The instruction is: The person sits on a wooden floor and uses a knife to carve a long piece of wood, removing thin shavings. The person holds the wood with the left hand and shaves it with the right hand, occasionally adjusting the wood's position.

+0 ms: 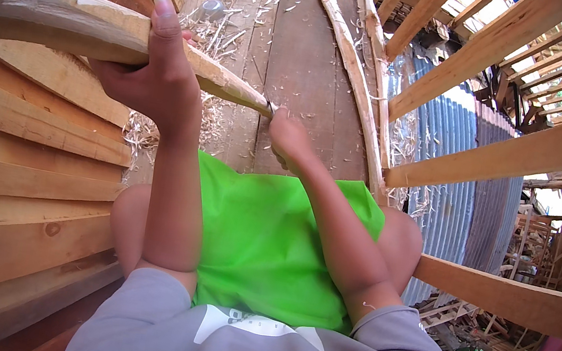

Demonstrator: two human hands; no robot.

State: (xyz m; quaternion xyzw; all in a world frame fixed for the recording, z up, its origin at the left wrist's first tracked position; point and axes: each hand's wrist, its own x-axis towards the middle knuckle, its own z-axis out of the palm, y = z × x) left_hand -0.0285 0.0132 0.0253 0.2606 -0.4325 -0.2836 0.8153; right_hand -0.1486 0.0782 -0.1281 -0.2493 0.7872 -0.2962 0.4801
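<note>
My left hand [152, 76] is wrapped around a thick pale wooden pole [62, 20] that runs from the far left toward the middle and tapers to a carved point [253, 100]. My right hand [289, 138] is closed on a small knife whose blade [271, 108] touches the pole's tip; the handle is hidden in my fist. Both forearms rise from grey sleeves over bright green shorts [270, 241].
Wood shavings [227, 32] litter the dark plank floor [301, 52]. Stacked pale boards [24, 155] stand at the left. Two long thin stripped sticks [357, 77] lie on the floor, with a wooden railing [507, 157] and corrugated metal sheet [464, 147] to the right.
</note>
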